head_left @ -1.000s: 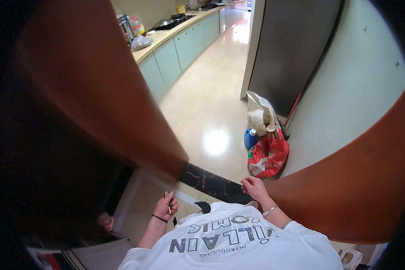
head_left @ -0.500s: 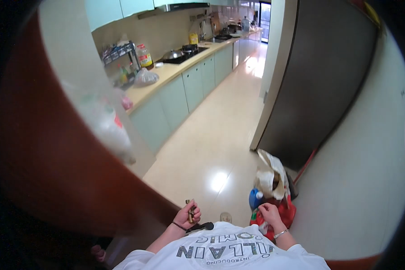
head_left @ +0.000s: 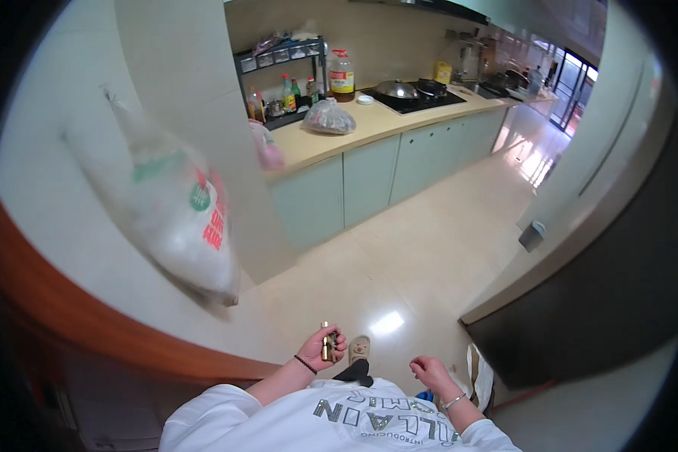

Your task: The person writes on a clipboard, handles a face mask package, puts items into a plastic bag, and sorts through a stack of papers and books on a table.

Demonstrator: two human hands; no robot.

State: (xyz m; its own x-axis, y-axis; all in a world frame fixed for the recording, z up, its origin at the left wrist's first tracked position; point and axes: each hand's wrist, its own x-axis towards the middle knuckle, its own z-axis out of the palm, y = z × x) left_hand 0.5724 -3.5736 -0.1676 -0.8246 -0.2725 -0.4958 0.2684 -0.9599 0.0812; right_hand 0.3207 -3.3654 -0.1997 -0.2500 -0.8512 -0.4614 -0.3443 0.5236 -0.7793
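I have the left hand (head_left: 322, 352), 6 o'clock, wrapped around a short gold-coloured metal cylinder (head_left: 325, 343); a loose grip could drop it on the glossy beige floor (head_left: 410, 260). Right hand (head_left: 431, 372), 5 o'clock, curled; I can't tell if it's holding anything. A sideways step might catch the pale bag (head_left: 484, 378) at its 3 o'clock.

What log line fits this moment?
left hand holds elongated shiny gold object | right hand loosely curled | white plastic bag hangs at left
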